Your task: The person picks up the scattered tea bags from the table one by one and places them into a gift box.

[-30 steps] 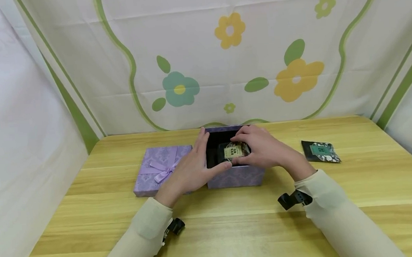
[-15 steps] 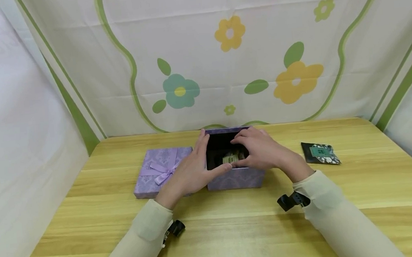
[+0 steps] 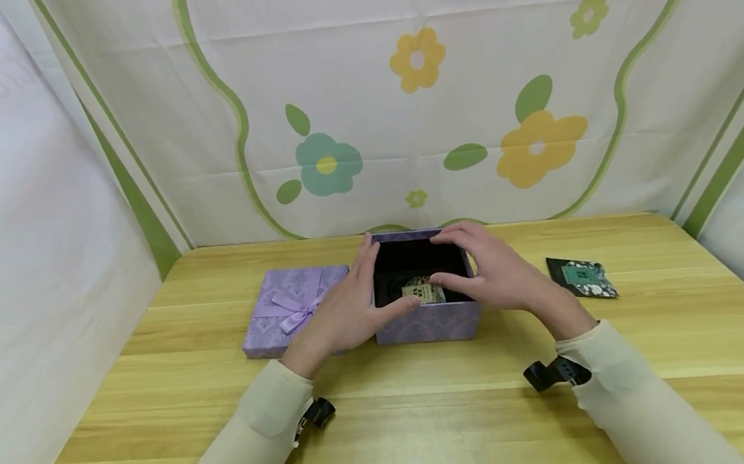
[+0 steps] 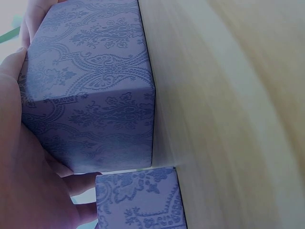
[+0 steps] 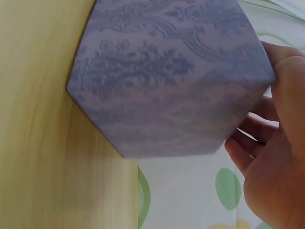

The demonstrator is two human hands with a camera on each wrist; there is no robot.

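Observation:
A purple patterned gift box [image 3: 428, 325] stands uncovered at the far side of the table, its inside black. Down in it lies a dark packet with a pale yellow label [image 3: 417, 292]. My left hand [image 3: 341, 309] rests on the box's left side, fingers straight along the wall and thumb across the front rim. The left wrist view has this palm against the box corner [image 4: 90, 100]. Over the box's right rim is my right hand [image 3: 503, 273], thumb and fingers spread apart with nothing between them. Its fingers [image 5: 259, 126] are beside the box in the right wrist view.
The box's purple lid [image 3: 293, 282] with a ribbon bow lies just left of the box, partly behind the left hand. A black packet with a green label [image 3: 582, 278] lies on the wooden table [image 3: 413, 418] at the right. A flowered cloth [image 3: 359, 65] hangs behind.
The packet has gone from the right hand's fingers, near the rim, down to the box's floor. The right hand has let it go and shifted slightly right. The left hand keeps its place.

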